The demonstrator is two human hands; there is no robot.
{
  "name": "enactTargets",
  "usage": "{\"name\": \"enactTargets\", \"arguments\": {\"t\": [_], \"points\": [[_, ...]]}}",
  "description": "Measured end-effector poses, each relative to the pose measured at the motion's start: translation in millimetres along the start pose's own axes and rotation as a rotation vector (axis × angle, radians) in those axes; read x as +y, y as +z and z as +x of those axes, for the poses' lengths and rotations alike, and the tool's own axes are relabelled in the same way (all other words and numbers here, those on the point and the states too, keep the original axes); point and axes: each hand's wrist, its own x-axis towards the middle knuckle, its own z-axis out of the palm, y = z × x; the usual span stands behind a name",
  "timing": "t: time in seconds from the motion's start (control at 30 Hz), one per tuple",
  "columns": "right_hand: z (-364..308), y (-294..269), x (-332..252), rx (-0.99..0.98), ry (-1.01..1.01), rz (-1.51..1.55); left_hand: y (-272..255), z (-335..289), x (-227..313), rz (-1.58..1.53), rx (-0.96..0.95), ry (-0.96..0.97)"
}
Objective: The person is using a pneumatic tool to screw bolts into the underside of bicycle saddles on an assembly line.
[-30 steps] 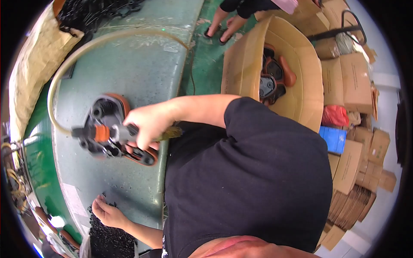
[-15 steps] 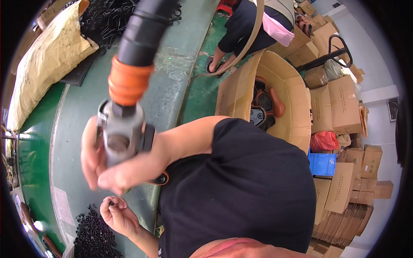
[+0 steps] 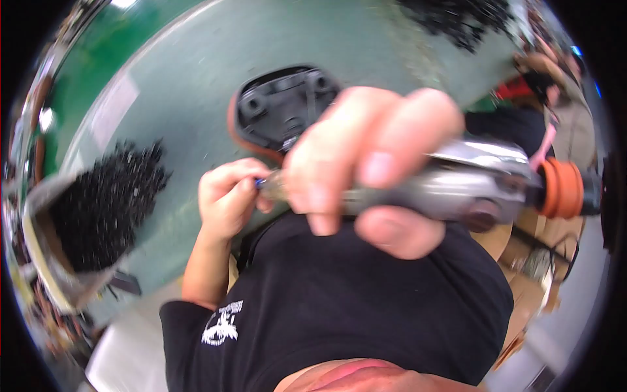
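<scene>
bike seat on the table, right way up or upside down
The bike seat is upside down: its black underside and round sockets face up.

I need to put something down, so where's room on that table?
The grey-green table has bare room between the pile of small black parts and the brown-edged black plastic saddle, and beyond the saddle toward the tangled black heap. Near the black shirt it's crowded: left hand, right hand and silver metal tool.

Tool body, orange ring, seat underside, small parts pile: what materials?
Tool body: likely metal, satin grey, bright highlights. Orange ring: maybe rubber or plastic, smooth ridges. Seat underside: probably moulded plastic, dull black, ribbed. Pile: black, glinting; plastic or coated metal, can't tell.
</scene>
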Motion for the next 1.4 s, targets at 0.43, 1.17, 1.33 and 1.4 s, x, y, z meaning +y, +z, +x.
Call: {"name": "enactTargets", "arguments": {"t": [0.43, 1.17, 1.33, 1.4], "points": [[28, -42, -13, -0.380, 0.063, -0.386, -35, 68, 6, 1.303, 0.169, 0.568], [19, -7, 50, -0.172, 0.200, -0.579, -56, 85, -33, 1.049, 0.298, 0.501], [25, 1, 60, -0.317, 0.173, -0.613, -64, 80, -38, 0.929, 0.277, 0.422], [25, -2, 65, -0.286, 0.133, -0.526, -63, 81, -37, 0.908, 0.291, 0.427]]}}
